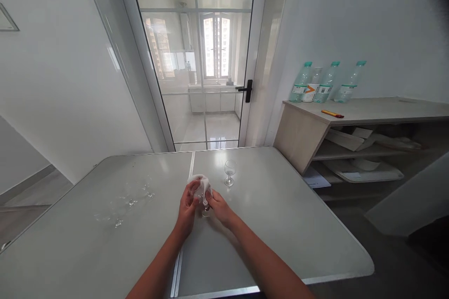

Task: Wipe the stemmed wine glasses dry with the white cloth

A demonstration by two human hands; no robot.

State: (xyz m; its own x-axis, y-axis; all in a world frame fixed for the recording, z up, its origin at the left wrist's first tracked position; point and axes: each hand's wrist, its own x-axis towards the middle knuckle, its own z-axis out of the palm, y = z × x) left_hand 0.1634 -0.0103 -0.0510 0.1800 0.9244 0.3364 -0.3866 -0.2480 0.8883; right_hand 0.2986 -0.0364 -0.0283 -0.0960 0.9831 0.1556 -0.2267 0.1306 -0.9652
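Observation:
Over the middle of the table, my left hand (pixel 188 203) is closed around the bowl of a stemmed glass (pixel 199 192). My right hand (pixel 218 204) pinches a white cloth (pixel 203 181), which is draped over the rim and against the side of that glass. The foot of the held glass points down toward the table, between my hands. Just beyond my right hand, another stemmed glass (pixel 229 172) stands upright. On the left part of the table, several clear glasses (pixel 131 202) lie on their sides, their outlines faint.
The grey table (pixel 287 224) has a metal seam (pixel 177 271) running through it. At the right stands a shelf unit (pixel 305 138), with several plastic bottles (pixel 328 85) and a yellow-and-red utility knife (pixel 332 114) on top. A glass door (pixel 206 117) is behind the table.

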